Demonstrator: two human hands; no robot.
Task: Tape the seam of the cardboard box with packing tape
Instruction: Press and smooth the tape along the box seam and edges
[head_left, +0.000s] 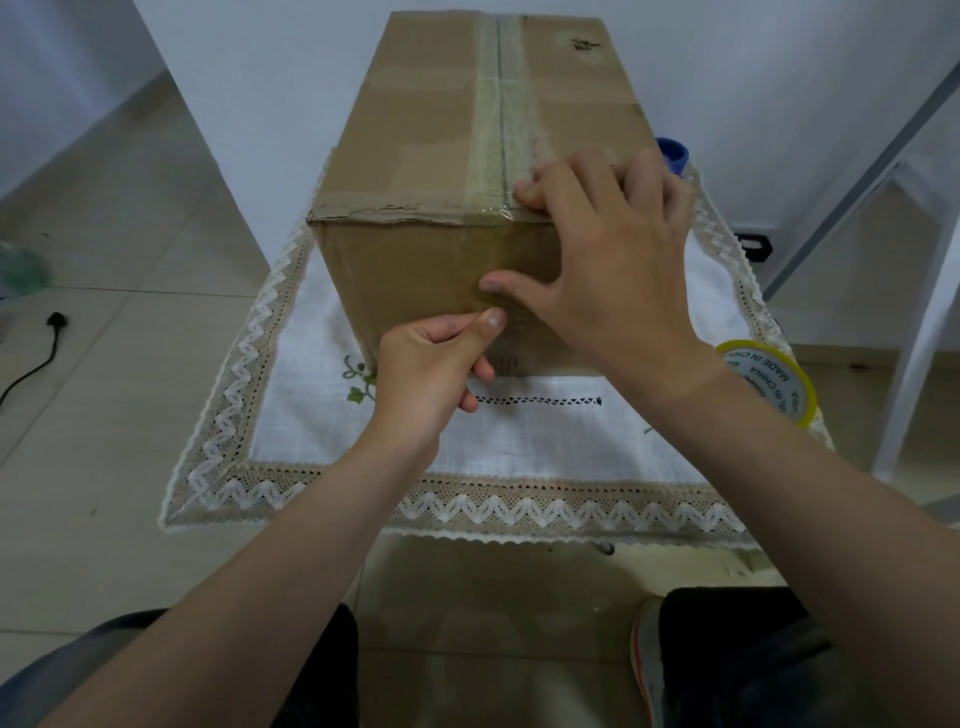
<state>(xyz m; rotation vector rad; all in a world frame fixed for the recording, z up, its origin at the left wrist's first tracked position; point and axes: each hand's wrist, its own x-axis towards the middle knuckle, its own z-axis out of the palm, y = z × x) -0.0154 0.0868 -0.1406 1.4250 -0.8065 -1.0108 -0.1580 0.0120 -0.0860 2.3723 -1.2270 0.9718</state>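
A brown cardboard box (415, 130) stands on a small cloth-covered table. A strip of clear packing tape (501, 119) runs along its top centre seam and folds over the near edge onto the front face. My right hand (613, 260) lies spread over the near top corner, fingers on the tape at the edge, thumb pressing on the front face. My left hand (431, 369) is curled low against the front face, its thumb pressing the tape's end just below the right thumb. The tape roll (769, 384), yellow-rimmed with printed core, lies on the table to the right.
A white tablecloth (519, 441) with lace trim covers the table. A blue cap (672, 153) peeks out behind the box's right side. A white metal frame (924, 312) stands at right. A black cable (36, 358) lies on the tiled floor at left.
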